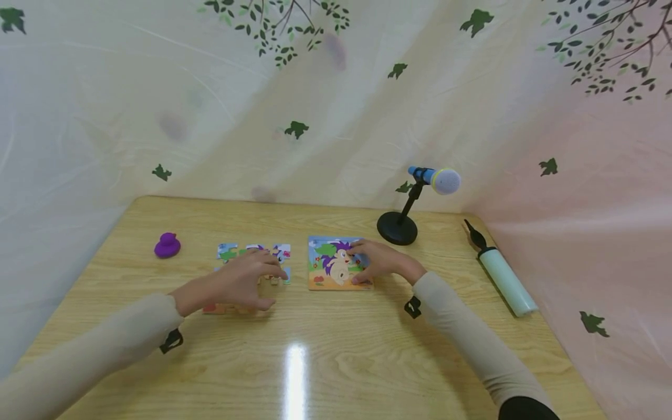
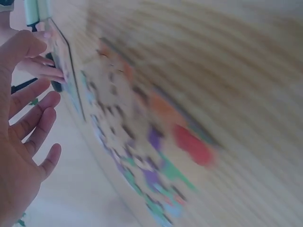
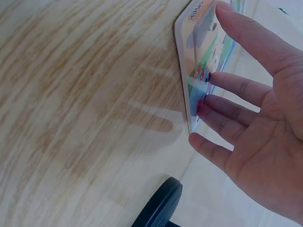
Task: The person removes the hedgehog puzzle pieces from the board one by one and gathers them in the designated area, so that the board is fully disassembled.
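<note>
Several loose jigsaw pieces [image 1: 282,252] lie spread in a patch at the middle left of the table. Over them hovers my left hand [image 1: 242,281], its fingers spread and loosely bent, holding nothing; it hides part of the patch. In the left wrist view the jigsaw pieces [image 2: 163,146] are blurred, some orange, purple and green. To the right lies a puzzle board [image 1: 319,279] with a purple-haired hedgehog picture. My right hand [image 1: 382,259] rests its fingertips on the right side of this board, thumb toward the near corner. In the right wrist view its fingers are mostly straight.
A purple rubber duck [image 1: 167,245] sits at the back left. Behind my right hand stands a blue toy microphone [image 1: 445,181] on a black round-based stand [image 1: 397,228]. A pale green hand pump [image 1: 508,281] lies along the table's right edge. A printed curtain [image 1: 325,157] hangs behind.
</note>
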`<action>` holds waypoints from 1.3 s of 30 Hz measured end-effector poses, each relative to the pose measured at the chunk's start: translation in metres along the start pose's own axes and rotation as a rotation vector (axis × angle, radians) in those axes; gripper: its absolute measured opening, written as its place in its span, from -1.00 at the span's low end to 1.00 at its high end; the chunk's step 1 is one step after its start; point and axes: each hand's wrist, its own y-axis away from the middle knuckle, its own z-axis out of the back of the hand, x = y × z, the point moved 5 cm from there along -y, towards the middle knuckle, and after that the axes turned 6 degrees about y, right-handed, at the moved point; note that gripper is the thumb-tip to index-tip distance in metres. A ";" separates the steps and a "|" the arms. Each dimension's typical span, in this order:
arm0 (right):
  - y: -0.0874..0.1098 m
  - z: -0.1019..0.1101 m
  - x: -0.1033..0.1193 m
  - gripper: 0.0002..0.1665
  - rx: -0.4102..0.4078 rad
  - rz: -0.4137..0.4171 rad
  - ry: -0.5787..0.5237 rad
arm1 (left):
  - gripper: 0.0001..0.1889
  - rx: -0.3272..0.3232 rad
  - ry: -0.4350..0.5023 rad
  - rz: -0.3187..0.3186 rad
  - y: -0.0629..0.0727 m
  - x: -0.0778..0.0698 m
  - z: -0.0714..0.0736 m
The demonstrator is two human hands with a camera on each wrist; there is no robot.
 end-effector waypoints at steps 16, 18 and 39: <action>0.011 0.014 0.001 -0.02 0.044 0.011 0.004 | -0.49 0.077 0.082 0.107 -0.095 -0.030 -0.040; 0.013 0.013 -0.002 -0.02 0.047 0.010 0.042 | -0.49 0.083 0.098 0.122 -0.104 -0.032 -0.048; 0.024 0.004 -0.011 -0.03 0.027 0.030 0.055 | -0.46 0.109 0.079 0.192 -0.142 -0.029 -0.083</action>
